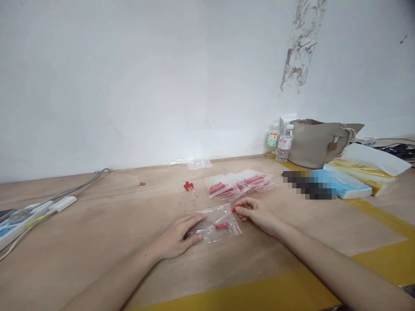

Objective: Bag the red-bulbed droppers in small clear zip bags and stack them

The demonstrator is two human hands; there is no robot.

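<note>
Flat on the table lies a clear plastic zip bag (210, 216) with one red, bulb-shaped piece (222, 225) inside. My left hand (180, 235) holds the bag's left end, with the thumb and fingers at its edges. At the bag's right end, my right hand (254, 214) pinches a small red piece (235, 208) between thumb and fingers; the fingertips cover part of it. Behind the bag lie several loose red-headed pieces with thin pale stems (189, 187). Filled clear bags of red pieces (241, 185) overlap one another behind my right hand.
A power strip (26, 220) with cables lies at the left. Two bottles (284, 144) and a grey bag (316, 144) stand by the wall at right. Nearer are a blue pack (343, 183) and a white-and-yellow packet (372, 168). Yellow tape (246, 293) crosses the table's (97, 216) front.
</note>
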